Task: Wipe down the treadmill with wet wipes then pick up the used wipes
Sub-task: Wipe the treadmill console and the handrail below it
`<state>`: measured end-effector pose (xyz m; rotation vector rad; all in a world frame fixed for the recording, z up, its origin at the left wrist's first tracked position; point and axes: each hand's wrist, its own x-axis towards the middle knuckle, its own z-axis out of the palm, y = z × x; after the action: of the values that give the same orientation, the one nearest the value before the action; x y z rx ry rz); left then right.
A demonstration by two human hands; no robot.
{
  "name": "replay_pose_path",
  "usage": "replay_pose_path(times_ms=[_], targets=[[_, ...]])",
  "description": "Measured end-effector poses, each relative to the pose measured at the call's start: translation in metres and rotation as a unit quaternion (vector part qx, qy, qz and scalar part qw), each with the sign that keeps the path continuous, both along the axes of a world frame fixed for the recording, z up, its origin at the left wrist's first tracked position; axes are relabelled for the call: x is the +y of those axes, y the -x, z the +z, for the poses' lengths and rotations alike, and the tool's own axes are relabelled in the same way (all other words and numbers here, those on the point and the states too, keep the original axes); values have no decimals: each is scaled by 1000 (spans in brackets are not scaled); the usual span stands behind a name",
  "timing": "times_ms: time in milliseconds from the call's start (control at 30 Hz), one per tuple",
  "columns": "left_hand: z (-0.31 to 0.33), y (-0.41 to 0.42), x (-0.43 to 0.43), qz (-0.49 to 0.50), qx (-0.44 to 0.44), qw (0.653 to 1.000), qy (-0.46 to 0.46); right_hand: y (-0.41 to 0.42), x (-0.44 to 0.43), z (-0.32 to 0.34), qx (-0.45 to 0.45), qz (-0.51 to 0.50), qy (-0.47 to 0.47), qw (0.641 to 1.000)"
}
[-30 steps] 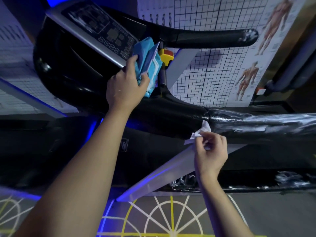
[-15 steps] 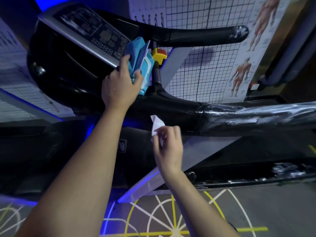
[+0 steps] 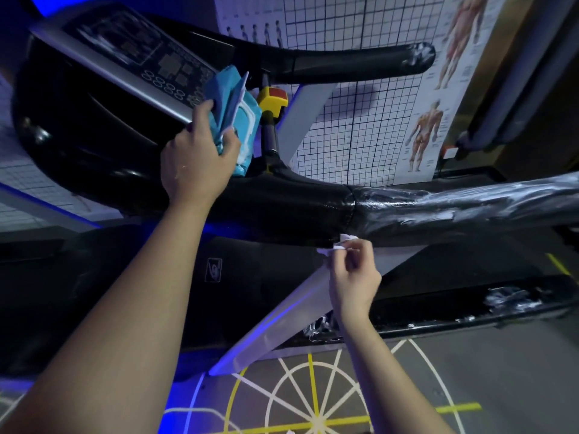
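Treadmill [image 3: 94, 151], viewed from beside the near handrail [image 3: 454, 211].

Left hand [image 3: 197, 164]: fingers and thumb curled round a blue pack of wet wipes [image 3: 233, 114]. The pack is held against the lower edge of the console panel [image 3: 131, 54], just beside the yellow-and-red stop switch [image 3: 273, 100].

Right hand [image 3: 354, 277]: fingertips pinching a small crumpled white wipe [image 3: 338, 245]. The wipe touches the underside of the near handrail, where the smooth black section meets the wrapped, glossy section (white streaks show along the wrap).

The far handrail [image 3: 360, 62] runs across above.

Behind, on the wall: a grid chart [image 3: 360, 120] and a muscle-anatomy poster [image 3: 435, 130].

Below: the floor [image 3: 470, 371], marked with white and yellow radial lines.
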<state>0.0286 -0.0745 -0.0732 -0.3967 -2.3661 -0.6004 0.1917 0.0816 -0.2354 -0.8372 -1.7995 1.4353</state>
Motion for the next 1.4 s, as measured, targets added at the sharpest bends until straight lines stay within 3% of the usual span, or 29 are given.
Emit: replay_pose_path(times_ms=[133,333,433,600,833,1100,1267,1400], targets=[[1,-2,1,5,-7,1000,0,-4,13,1,-10,4,18,1000],[2,-2,1,6,-12,1000,0,-13,22,24,35,-88,41,995],[2,-2,1,7,-16,1000,0,-11,8,35,80,-19,32,996],[3,-3,1,7,-14,1000,0,5,-22,37,30,144,39,988],[3,-1,0,3,-19,1000,15,-6,0,37,50,48,92,993],[6,2,2,28,-28,999,37,-11,1,47,57,20,104,993],[7,2,2,34,-39,998,43,7,-27,83,138,192,162,958],[6,0,3,31,-37,998,44,24,-32,104,175,223,261,923]])
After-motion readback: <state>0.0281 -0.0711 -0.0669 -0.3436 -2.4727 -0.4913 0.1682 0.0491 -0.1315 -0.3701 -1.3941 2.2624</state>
